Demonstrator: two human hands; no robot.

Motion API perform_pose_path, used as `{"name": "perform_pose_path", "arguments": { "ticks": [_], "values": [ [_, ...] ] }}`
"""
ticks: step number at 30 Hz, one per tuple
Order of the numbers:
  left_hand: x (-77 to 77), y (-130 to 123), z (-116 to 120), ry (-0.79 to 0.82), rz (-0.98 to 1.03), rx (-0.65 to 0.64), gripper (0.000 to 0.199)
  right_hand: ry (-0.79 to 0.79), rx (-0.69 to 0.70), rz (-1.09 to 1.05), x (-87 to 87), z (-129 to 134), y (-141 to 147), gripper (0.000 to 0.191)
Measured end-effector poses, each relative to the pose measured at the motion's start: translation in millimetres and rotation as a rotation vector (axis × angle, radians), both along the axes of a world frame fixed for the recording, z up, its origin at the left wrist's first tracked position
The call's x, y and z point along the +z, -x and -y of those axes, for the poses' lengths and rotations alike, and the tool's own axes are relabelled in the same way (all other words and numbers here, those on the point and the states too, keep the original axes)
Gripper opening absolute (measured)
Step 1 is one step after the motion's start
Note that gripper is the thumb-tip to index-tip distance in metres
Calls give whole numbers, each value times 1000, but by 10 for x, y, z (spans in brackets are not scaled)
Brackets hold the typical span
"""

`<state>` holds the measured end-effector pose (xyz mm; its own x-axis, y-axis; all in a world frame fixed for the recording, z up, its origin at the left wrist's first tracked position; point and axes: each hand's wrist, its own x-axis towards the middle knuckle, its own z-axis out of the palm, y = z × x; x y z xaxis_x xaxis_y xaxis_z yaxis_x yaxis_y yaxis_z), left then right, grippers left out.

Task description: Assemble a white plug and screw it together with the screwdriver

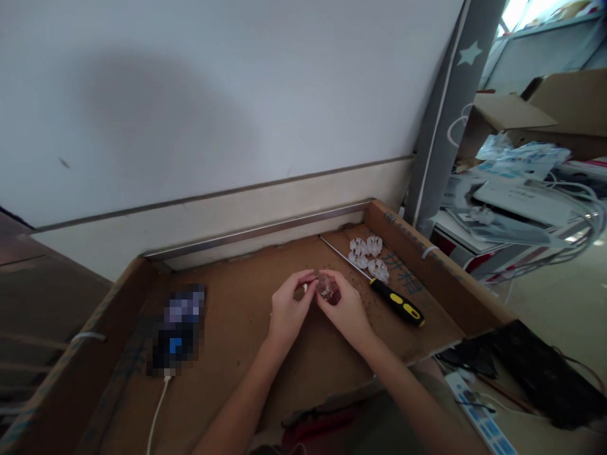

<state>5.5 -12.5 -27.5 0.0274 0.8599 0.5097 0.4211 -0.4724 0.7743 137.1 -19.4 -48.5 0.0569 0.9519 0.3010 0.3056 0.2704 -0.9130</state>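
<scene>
Head view: a small clear plastic plug (pixel 326 286) is held above the middle of the cardboard tray (pixel 237 328), pinched between the fingers of the left hand (pixel 288 311) and the right hand (pixel 345 309), which meet around it. The fingers of both hands are pressed onto the part, so that much of it is hidden. Just beside the right hand, a screwdriver (pixel 374 284) with a black and yellow handle is laid on the tray floor, its shaft pointing toward the far corner. Three further clear plugs (pixel 366 254) are grouped near that shaft. Well apart on the left, a blurred dark device (pixel 179 328) with a white cable (pixel 157 411) is seen. A white power strip (pixel 478 414) lies outside the tray at lower right.
</scene>
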Motion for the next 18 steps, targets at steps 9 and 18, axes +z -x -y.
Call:
{"name": "perform_pose_path", "arguments": {
  "ticks": [9,18],
  "values": [
    [373,379,-110,-20,-372,3,35,53,27,-208,21,-44,9,40],
    [262,2350,-8,202,-672,593,47,96,44,-354,27,-51,24,38]
  ]
}}
